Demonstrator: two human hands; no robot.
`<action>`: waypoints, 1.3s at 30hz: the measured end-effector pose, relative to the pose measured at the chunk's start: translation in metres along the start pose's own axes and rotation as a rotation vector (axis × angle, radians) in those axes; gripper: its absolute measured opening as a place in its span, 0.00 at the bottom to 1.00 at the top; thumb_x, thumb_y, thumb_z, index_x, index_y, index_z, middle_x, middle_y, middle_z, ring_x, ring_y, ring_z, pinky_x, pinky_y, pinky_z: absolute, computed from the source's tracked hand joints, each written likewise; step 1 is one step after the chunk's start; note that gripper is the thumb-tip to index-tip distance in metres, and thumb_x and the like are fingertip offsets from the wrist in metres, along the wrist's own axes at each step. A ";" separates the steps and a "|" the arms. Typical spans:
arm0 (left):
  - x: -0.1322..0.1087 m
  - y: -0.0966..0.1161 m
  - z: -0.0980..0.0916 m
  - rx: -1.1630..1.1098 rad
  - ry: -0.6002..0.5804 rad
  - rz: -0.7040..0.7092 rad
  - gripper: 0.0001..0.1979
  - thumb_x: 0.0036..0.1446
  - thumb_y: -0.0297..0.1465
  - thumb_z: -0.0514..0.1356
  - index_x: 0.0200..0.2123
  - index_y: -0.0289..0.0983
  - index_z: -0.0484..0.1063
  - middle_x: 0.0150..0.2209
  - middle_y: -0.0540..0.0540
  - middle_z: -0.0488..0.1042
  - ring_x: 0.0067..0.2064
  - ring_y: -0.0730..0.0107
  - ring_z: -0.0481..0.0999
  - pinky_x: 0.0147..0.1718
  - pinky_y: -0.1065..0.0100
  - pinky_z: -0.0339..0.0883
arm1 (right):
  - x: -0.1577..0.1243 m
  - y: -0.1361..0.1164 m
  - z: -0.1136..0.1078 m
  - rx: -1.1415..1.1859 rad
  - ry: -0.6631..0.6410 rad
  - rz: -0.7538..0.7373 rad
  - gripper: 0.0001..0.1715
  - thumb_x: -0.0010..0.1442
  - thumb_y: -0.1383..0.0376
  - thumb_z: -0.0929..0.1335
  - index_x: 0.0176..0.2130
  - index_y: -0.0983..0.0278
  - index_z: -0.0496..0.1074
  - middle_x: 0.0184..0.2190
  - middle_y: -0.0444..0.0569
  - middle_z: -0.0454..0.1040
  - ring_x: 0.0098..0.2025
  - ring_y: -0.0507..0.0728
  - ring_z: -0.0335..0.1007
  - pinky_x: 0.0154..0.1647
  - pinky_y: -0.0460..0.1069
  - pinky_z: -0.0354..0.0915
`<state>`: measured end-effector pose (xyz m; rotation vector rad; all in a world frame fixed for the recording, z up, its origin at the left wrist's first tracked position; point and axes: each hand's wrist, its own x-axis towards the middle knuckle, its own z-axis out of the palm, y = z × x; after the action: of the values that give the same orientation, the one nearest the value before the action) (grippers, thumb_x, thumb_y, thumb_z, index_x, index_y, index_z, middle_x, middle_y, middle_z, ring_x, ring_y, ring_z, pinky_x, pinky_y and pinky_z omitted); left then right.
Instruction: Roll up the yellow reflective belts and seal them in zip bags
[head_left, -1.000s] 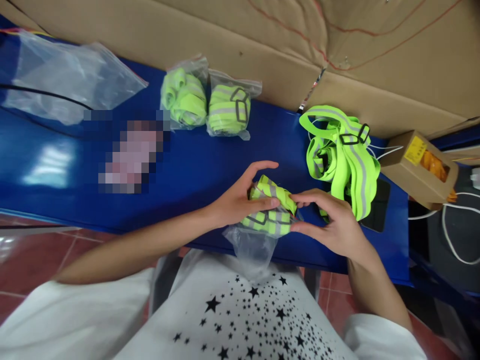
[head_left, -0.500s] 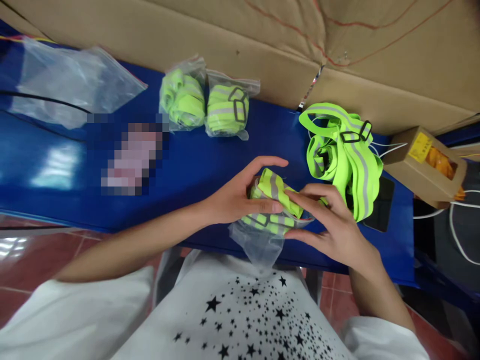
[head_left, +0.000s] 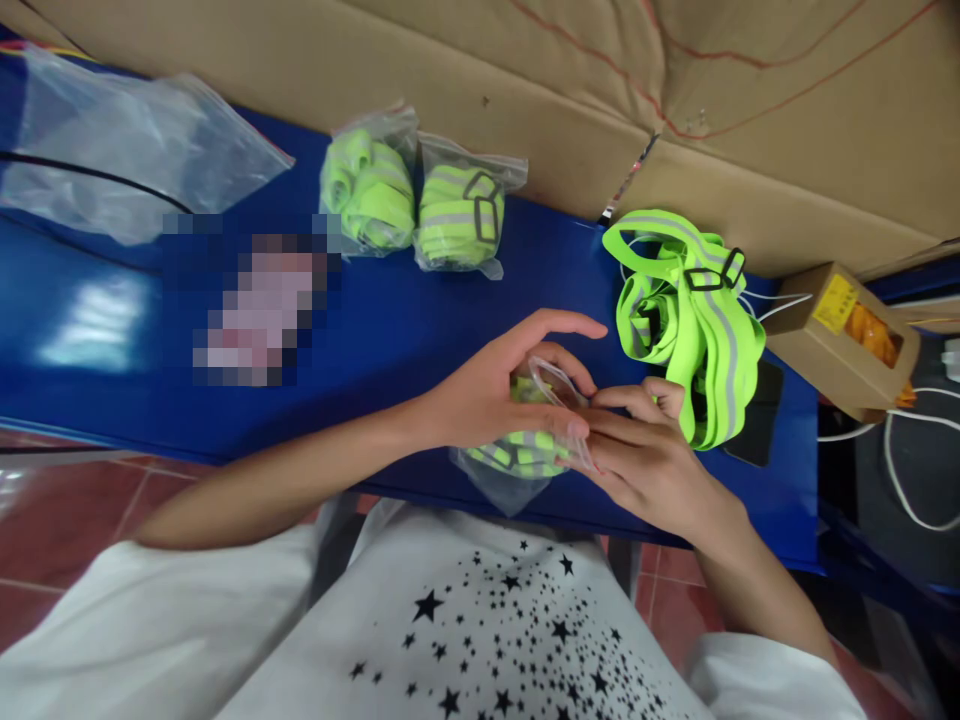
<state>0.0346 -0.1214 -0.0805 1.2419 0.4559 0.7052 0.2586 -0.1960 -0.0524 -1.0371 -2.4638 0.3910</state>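
Observation:
Near the table's front edge, a clear zip bag [head_left: 514, 490] holds a rolled neon-yellow reflective strap [head_left: 517, 455] with a grey stripe. My left hand [head_left: 502, 395] wraps the bag from the left, its thumb on the near side of the opening and its fingers curled over the far side. The fingers of my right hand [head_left: 652, 450] reach into the bag's mouth, and their tips are hidden by the plastic and my left hand. Whether they pinch the strap or only press on it, I cannot tell.
Two filled bags of straps [head_left: 367, 195] [head_left: 459, 225] stand against the cardboard at the back. A loose heap of neon straps [head_left: 712, 330] with black buckles lies at right, over a dark phone [head_left: 756, 415]. Empty bags [head_left: 127, 150], a blurred-out item [head_left: 259, 310] and a small box [head_left: 844, 335] are around.
The strap has gone deeper into the bag, and my right hand has followed it leftward into the opening. My left hand has shifted slightly right, and the bag's rim now stands up around the fingers.

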 end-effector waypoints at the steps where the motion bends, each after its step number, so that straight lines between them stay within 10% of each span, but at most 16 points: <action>1: 0.000 -0.001 -0.003 -0.016 -0.004 -0.016 0.37 0.54 0.32 0.76 0.63 0.41 0.64 0.48 0.45 0.81 0.46 0.64 0.85 0.47 0.67 0.78 | 0.000 0.001 0.001 -0.007 -0.003 -0.002 0.05 0.71 0.68 0.69 0.43 0.60 0.78 0.51 0.45 0.84 0.50 0.61 0.75 0.48 0.59 0.56; 7: 0.004 -0.014 -0.018 -0.189 -0.053 -0.270 0.47 0.43 0.35 0.81 0.65 0.43 0.67 0.56 0.40 0.79 0.55 0.55 0.82 0.52 0.59 0.77 | -0.003 0.011 0.001 -0.087 0.209 0.081 0.31 0.69 0.68 0.71 0.66 0.45 0.69 0.55 0.41 0.82 0.46 0.61 0.79 0.48 0.61 0.61; 15: 0.002 -0.012 -0.005 0.014 -0.052 -0.176 0.22 0.53 0.39 0.75 0.48 0.36 0.79 0.44 0.44 0.83 0.45 0.63 0.82 0.47 0.64 0.75 | -0.002 0.011 -0.006 -0.006 0.112 0.089 0.02 0.68 0.65 0.72 0.42 0.55 0.76 0.32 0.41 0.82 0.42 0.60 0.77 0.62 0.65 0.53; 25: 0.002 -0.001 -0.013 0.089 -0.044 -0.055 0.26 0.53 0.39 0.75 0.53 0.39 0.76 0.52 0.45 0.80 0.52 0.61 0.80 0.52 0.63 0.72 | 0.008 0.013 -0.021 0.082 -0.027 0.040 0.17 0.65 0.57 0.76 0.52 0.56 0.75 0.51 0.49 0.82 0.55 0.62 0.74 0.66 0.64 0.56; 30: 0.000 -0.007 -0.005 0.155 -0.009 -0.110 0.17 0.57 0.42 0.73 0.42 0.37 0.77 0.38 0.49 0.81 0.40 0.68 0.79 0.42 0.68 0.70 | 0.016 0.004 -0.005 0.104 -0.193 0.068 0.09 0.67 0.55 0.74 0.43 0.56 0.79 0.40 0.42 0.84 0.59 0.63 0.71 0.75 0.70 0.39; 39: 0.000 0.002 -0.014 0.154 -0.090 -0.102 0.23 0.63 0.45 0.67 0.55 0.37 0.76 0.49 0.42 0.82 0.49 0.62 0.81 0.48 0.65 0.75 | 0.003 0.038 -0.019 0.455 0.131 0.106 0.07 0.63 0.60 0.77 0.37 0.57 0.77 0.29 0.45 0.78 0.42 0.60 0.77 0.51 0.60 0.70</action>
<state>0.0248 -0.1109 -0.0829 1.3795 0.5026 0.5332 0.2894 -0.1659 -0.0505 -0.9613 -2.0712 0.8424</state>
